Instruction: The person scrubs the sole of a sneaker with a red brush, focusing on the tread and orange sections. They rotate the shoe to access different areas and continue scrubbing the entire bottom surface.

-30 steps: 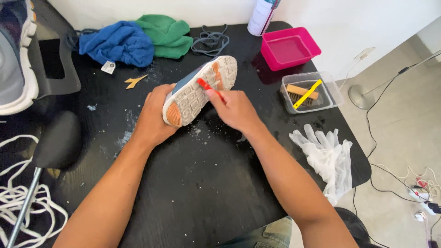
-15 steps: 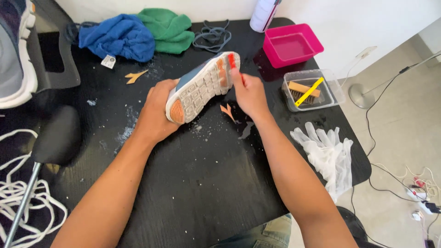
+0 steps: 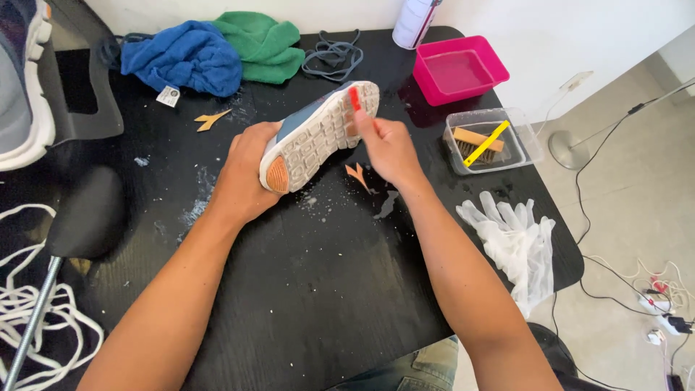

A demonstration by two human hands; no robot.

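Gripping heel: left hand [image 3: 242,170] | shoe [image 3: 318,134] sole-up, pale tread, orange patch | right hand [image 3: 387,145] pinching red brush [image 3: 355,98]

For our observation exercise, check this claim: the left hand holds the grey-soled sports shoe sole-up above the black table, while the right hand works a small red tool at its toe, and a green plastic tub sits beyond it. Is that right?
One detail is wrong: the plastic tub is pink, not green, as the head view shows. Left hand, grey-soled sports shoe, black table, right hand and small red tool are as stated.

white tag [image 3: 168,96] on blue cloth [image 3: 184,56]
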